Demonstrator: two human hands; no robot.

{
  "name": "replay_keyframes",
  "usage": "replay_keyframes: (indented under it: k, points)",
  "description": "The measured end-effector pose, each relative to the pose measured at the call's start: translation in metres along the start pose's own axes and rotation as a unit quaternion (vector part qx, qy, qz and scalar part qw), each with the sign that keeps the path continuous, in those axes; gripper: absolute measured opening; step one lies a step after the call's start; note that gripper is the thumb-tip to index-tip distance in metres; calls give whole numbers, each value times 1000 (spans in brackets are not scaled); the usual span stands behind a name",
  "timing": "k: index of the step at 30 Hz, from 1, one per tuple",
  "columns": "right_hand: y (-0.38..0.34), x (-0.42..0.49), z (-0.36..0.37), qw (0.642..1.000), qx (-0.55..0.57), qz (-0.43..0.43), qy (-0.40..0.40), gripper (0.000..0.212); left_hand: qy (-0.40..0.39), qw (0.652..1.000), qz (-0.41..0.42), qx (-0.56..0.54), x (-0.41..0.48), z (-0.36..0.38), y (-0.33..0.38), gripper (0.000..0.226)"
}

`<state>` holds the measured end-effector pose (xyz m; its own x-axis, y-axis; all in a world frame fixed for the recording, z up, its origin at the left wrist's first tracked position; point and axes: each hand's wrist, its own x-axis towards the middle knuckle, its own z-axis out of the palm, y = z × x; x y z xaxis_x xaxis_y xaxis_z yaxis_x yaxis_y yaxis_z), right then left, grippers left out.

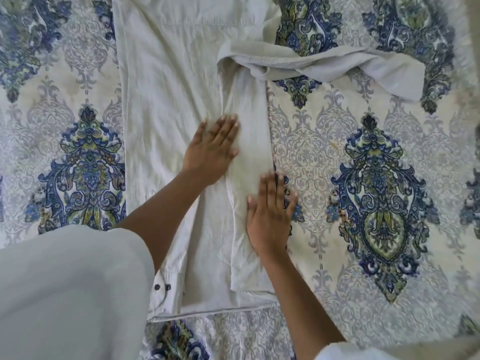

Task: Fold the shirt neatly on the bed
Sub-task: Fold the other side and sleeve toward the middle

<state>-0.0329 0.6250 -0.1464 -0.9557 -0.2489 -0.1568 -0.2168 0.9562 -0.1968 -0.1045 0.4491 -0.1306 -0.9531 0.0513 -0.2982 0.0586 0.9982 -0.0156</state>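
Note:
A white shirt [166, 105] lies flat and lengthwise down the middle of the bed, its right side folded inward as a long strip. One sleeve [337, 66] trails off to the right, crumpled across the bedspread. My left hand [213, 149] rests flat on the shirt at the inner edge of the folded strip, fingers spread. My right hand [270, 216] presses flat on the outer edge of that strip, fingertips partly over the bedspread. Neither hand grips any cloth. A cuff with two dark buttons [162, 287] shows near the shirt's lower left.
The bedspread [376, 193] is cream with large blue and green paisley medallions and extends on both sides of the shirt. My own pale sleeve [65, 294] fills the lower left corner and hides part of the shirt.

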Motion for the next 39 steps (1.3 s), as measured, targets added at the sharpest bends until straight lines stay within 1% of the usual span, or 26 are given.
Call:
replay_keyframes:
  k: [3,5,7,9,11,13,15,17,18,19,21,23,24,26,27,28,29,30,31,32,33,34,36,37,38,39]
  points:
    - [9,-3,-13,998,35,11,-55,54,-45,999,-25,-9,2,-20,-2,58]
    - [11,13,-33,992,108,10,-63,52,-46,999,-10,-24,6,-41,2,56]
    - [11,39,-57,975,214,17,-65,46,-16,999,10,-46,14,-60,8,48]
    - [14,69,-83,946,313,52,-65,42,52,993,-2,-106,29,-82,11,41]
    - [16,106,-103,903,411,110,-63,40,97,984,-28,-145,49,-104,11,40]
    - [16,145,-115,847,503,163,-52,36,107,984,-30,-137,70,-115,8,43]
    - [16,184,-123,775,588,225,-53,27,122,986,-15,-111,92,-117,0,47]
    - [15,220,-129,696,652,297,-52,11,150,986,-4,-75,112,-117,-10,49]
    - [14,236,-130,658,675,331,-57,15,160,986,0,-55,123,-117,-15,50]
    - [14,249,-130,623,691,361,-68,24,153,988,9,-33,132,-118,-17,51]
    - [14,272,-124,566,713,406,-84,37,119,992,27,-6,147,-118,-17,53]
    - [13,287,-123,531,730,423,-81,35,90,996,20,-14,158,-110,-18,54]
    - [11,294,-126,520,740,422,-70,33,80,996,7,-40,161,-107,-20,52]
    - [4,303,-135,511,763,395,-23,34,89,984,-38,-152,164,-101,-26,40]
    - [-1,305,-141,511,778,365,7,29,101,963,-75,-237,163,-100,-31,31]
    - [-10,304,-148,526,787,321,32,19,113,925,-119,-342,162,-100,-36,25]
    - [-23,301,-158,561,784,263,48,13,117,870,-159,-451,158,-100,-40,21]
    - [-40,297,-169,615,762,194,53,11,121,802,-187,-554,154,-102,-44,21]
    - [-59,293,-176,682,720,123,48,11,127,745,-204,-622,148,-106,-46,22]
    - [-81,288,-181,743,665,56,41,13,141,702,-208,-666,143,-110,-50,22]
    - [-101,284,-182,798,602,-13,41,17,158,674,-210,-690,138,-111,-56,20]
    - [-121,279,-179,840,533,-83,60,22,175,651,-214,-707,133,-111,-61,18]
    - [-155,268,-168,896,397,-185,76,22,200,602,-237,-736,124,-105,-75,27]
    - [-166,262,-162,919,328,-217,38,18,206,573,-253,-752,118,-101,-82,29]
    - [-173,255,-157,932,274,-233,-35,15,215,540,-268,-768,112,-95,-90,24]
    - [-175,250,-149,928,263,-231,-124,17,223,507,-283,-783,105,-89,-98,20]
